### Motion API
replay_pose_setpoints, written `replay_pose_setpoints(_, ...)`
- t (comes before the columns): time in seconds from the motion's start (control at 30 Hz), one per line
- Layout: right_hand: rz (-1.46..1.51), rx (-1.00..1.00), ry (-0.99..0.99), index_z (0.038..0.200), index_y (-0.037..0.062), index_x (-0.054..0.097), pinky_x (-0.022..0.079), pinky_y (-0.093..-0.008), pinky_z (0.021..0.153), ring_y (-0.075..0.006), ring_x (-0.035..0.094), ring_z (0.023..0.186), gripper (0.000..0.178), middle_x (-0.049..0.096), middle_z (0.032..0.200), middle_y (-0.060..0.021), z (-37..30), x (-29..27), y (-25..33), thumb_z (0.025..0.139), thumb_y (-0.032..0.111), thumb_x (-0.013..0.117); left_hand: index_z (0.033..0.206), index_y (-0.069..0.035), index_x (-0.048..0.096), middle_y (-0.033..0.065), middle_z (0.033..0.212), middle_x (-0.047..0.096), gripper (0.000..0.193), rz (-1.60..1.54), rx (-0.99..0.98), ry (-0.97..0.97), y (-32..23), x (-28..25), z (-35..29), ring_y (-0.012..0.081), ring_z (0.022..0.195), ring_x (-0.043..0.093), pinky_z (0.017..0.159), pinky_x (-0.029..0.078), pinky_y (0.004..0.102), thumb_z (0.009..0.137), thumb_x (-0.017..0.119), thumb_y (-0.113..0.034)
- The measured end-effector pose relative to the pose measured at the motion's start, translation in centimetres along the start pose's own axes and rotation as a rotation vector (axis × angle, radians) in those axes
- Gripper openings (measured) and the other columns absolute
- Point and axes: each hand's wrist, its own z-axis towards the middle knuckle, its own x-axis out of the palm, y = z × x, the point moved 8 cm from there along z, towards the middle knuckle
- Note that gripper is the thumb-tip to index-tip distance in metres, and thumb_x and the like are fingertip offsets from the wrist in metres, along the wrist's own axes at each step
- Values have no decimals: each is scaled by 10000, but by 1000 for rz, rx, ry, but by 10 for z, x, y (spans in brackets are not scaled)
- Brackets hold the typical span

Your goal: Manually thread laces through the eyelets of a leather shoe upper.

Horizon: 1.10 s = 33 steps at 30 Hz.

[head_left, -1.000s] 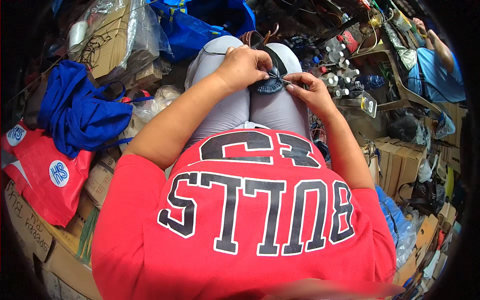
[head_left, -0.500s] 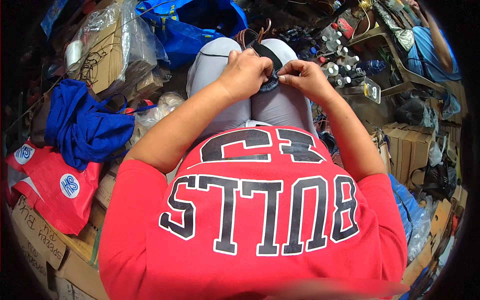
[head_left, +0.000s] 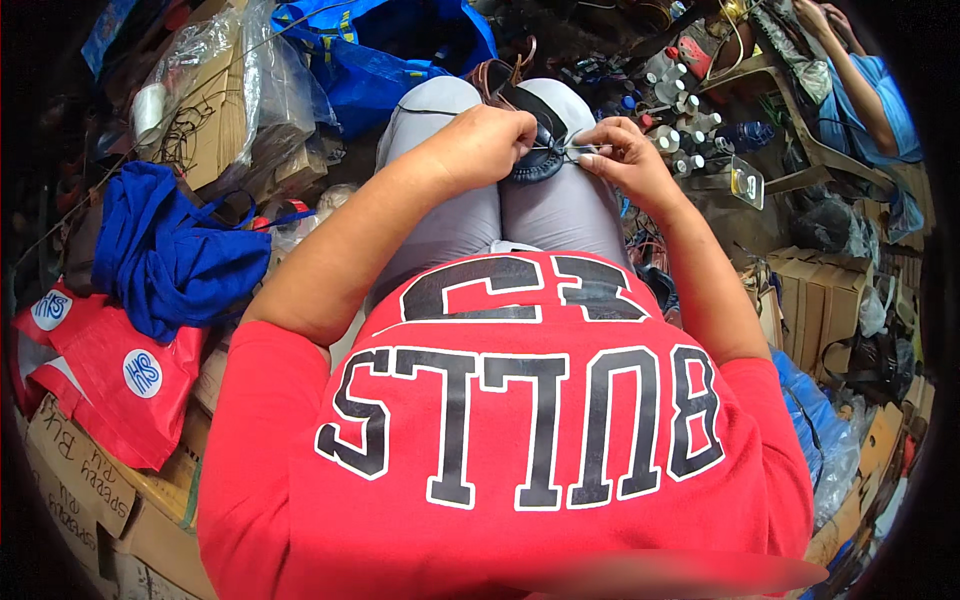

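A dark moccasin-style shoe (head_left: 538, 166) with a gathered, stitched edge lies across my grey-clad thighs. My left hand (head_left: 488, 143) is closed at its left side, the fingertips pinching a thin cord that runs to the shoe. On the other side my right hand (head_left: 628, 158) pinches the cord (head_left: 572, 150) between thumb and fingers, a short way off the shoe. Between my knees, a brown leather strap (head_left: 490, 80) shows beyond the shoe's far end. The cord's exact path over the shoe is too small to follow.
Several bottles (head_left: 690, 125) stand beyond my right knee, near a wooden frame (head_left: 815, 150). A blue bag (head_left: 375, 60) lies ahead. Blue cloth (head_left: 165, 250) and a red bag (head_left: 130, 375) are at left, cardboard boxes (head_left: 815, 300) at right. Another person's arm (head_left: 865, 90) is at upper right.
My hands have moved apart, the left slightly left and the right slightly right, and cord now shows between them over the shoe. The other person's arm at upper right has shifted.
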Motion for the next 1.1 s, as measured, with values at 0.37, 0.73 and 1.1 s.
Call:
replay_pose_setpoints(0.37,-358,-97,-49,798,5,620,431,-285,723,-160,514,820,145,524,922,-56,9,-57,31,770,138,671,892,-48,565,181,782,606,91,178,103,133,-20,13,0,380,787,587,681,462,431,816,537,-92)
replay_pose_setpoints(0.73,-1200,-378,306,827,138,619,396,-385,779,-250,609,838,87,637,795,-55,0,42,78,783,120,546,888,-44,561,171,796,607,93,107,98,102,-5,14,-3,367,804,586,688,456,435,812,542,-94)
replay_pose_setpoints(1.1,-1149,-132,197,812,94,546,408,-413,782,-308,584,808,20,612,750,-111,-19,-32,11,794,97,540,832,-50,555,136,731,567,135,451,100,-143,54,-57,-86,336,747,563,683,428,431,713,497,-22)
